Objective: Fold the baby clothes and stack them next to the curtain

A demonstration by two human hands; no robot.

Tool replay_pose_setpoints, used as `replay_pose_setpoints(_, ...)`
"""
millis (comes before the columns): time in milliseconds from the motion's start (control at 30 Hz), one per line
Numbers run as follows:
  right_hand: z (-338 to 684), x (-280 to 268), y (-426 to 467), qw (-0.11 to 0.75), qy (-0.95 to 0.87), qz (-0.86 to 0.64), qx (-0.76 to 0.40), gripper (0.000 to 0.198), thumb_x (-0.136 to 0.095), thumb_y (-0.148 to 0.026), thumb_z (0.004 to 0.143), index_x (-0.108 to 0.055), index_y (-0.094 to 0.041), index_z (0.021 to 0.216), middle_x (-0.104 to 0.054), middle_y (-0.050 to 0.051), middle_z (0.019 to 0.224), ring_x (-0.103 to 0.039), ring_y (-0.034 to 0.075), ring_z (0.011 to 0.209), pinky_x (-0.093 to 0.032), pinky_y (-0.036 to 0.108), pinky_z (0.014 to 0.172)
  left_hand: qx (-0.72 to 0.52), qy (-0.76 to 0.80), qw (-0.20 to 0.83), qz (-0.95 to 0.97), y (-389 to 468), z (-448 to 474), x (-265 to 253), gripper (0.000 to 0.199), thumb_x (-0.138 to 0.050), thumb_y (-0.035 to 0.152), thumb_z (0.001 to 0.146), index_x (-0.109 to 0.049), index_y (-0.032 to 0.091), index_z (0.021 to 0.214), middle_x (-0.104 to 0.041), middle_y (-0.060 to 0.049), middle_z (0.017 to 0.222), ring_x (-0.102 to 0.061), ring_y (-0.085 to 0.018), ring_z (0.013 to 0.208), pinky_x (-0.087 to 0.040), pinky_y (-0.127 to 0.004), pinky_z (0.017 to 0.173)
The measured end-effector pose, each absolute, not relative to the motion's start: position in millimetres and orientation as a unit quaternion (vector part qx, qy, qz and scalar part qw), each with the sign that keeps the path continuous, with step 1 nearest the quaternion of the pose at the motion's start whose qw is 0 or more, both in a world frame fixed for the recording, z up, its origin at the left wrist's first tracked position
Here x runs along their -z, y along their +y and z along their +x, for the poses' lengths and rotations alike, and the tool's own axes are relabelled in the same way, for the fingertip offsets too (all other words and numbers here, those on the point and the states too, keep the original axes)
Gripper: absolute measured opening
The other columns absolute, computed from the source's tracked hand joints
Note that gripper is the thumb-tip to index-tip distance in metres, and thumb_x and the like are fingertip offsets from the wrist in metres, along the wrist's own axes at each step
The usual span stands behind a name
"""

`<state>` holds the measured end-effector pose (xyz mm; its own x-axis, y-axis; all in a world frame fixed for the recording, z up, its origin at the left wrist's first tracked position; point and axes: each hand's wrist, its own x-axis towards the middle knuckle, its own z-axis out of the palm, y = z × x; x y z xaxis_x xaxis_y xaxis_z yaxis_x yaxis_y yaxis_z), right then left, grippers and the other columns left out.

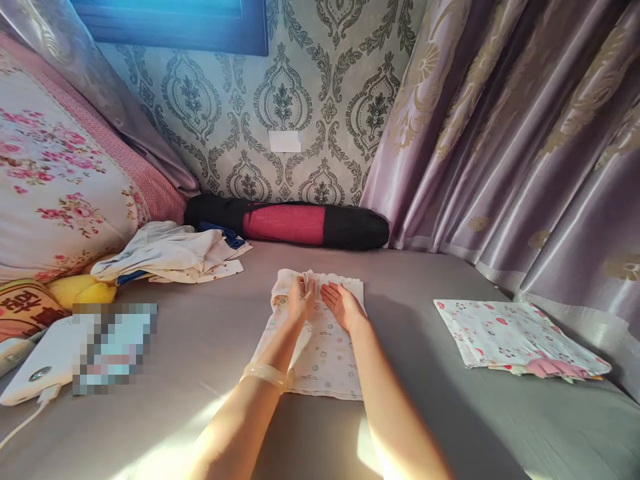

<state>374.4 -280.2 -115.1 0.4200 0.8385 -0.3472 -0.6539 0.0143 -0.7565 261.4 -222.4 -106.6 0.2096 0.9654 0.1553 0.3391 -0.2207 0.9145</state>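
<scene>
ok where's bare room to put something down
The grey sheet is bare between the pale cloth and folded cloth at right, also between pale cloth and long roll. Crowded: the left, with white device, yellow plush, rumpled clothes.

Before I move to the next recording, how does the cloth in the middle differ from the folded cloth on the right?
The middle cloth has small, faint prints; the folded cloth has bolder red and pink ones. The middle cloth has the left hand and right hand over it; the folded cloth has neither. Both are pale and lie on the grey sheet.
</scene>
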Motion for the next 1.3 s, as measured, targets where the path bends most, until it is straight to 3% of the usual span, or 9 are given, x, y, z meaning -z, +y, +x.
replay_pose_setpoints(133, 373, 110, -281, 0.699, -0.103, -0.464, -0.534, 0.037, -0.037, -0.036, 0.100, -0.061, -0.013, 0.117, -0.065, 0.014, 0.126, -0.065, 0.016, 0.110, -0.049, 0.031, 0.099, -0.387, 0.464, 0.405, 0.686, -235, 261, 102, 0.034, -0.045, 0.046, 0.092, -0.059, 0.018, 0.105, -0.066, -0.006, 0.081, -0.066, -0.024, 0.084, -0.050, -0.038, 0.080)
replay_pose_setpoints(300, 370, 103, -283, 0.698, -0.115, -0.463, -0.535, 0.041, -0.036, -0.042, 0.099, -0.063, -0.014, 0.112, -0.068, 0.013, 0.119, -0.065, 0.017, 0.107, -0.051, 0.031, 0.096, -0.407, 0.429, 0.393, 0.704, -241, 257, 100, 0.029, -0.039, 0.037, 0.096, -0.059, 0.021, 0.110, -0.070, -0.009, 0.098, -0.066, -0.025, 0.098, -0.048, -0.041, 0.088)
replay_pose_setpoints(500, 368, 102, -282, 0.703, -0.152, -0.446, -0.534, 0.035, -0.038, -0.043, 0.097, -0.064, -0.020, 0.102, -0.072, 0.007, 0.108, -0.067, 0.019, 0.101, -0.055, 0.034, 0.090, -0.416, 0.501, 0.229, 0.724, -234, 242, 102, 0.032, -0.037, 0.014, 0.090, -0.057, 0.020, 0.114, -0.068, -0.011, 0.111, -0.062, -0.025, 0.107, -0.044, -0.040, 0.093)
replay_pose_setpoints(633, 367, 108, -281, 0.696, -0.170, -0.494, -0.493, 0.011, -0.056, -0.025, 0.085, -0.063, -0.021, 0.092, -0.074, 0.003, 0.094, -0.069, 0.018, 0.095, -0.056, 0.033, 0.087, -0.392, 0.581, 0.133, 0.701, -228, 230, 99, 0.037, -0.038, 0.009, 0.085, -0.059, 0.019, 0.113, -0.066, -0.013, 0.113, -0.055, -0.028, 0.115, -0.038, -0.042, 0.095)
replay_pose_setpoints(833, 370, 112, -280, 0.715, -0.168, -0.529, -0.426, 0.029, -0.053, -0.008, 0.067, -0.064, -0.021, 0.091, -0.074, -0.001, 0.090, -0.070, 0.018, 0.091, -0.057, 0.031, 0.083, -0.346, 0.612, 0.139, 0.697, -227, 223, 103, 0.037, -0.038, 0.008, 0.083, -0.059, 0.020, 0.112, -0.066, -0.012, 0.117, -0.053, -0.029, 0.115, -0.036, -0.042, 0.094)
replay_pose_setpoints(1067, 385, 112, -283, 0.729, -0.131, -0.561, -0.370, 0.042, -0.049, -0.009, 0.065, -0.064, -0.022, 0.102, -0.073, 0.001, 0.094, -0.069, 0.019, 0.096, -0.056, 0.035, 0.085, -0.304, 0.584, 0.132, 0.741, -229, 226, 108, 0.037, -0.040, 0.009, 0.083, -0.061, 0.022, 0.111, -0.067, -0.011, 0.112, -0.055, -0.029, 0.112, -0.037, -0.043, 0.093)
replay_pose_setpoints(1300, 394, 112, -288, 0.722, -0.129, -0.588, -0.341, 0.048, -0.045, -0.007, 0.062, -0.063, -0.023, 0.104, -0.071, 0.000, 0.085, -0.069, 0.018, 0.084, -0.058, 0.034, 0.079, -0.273, 0.549, 0.130, 0.779, -227, 229, 119, 0.042, -0.035, 0.009, 0.087, -0.057, 0.016, 0.123, -0.057, -0.017, 0.135, -0.048, -0.030, 0.129, -0.033, -0.048, 0.105)
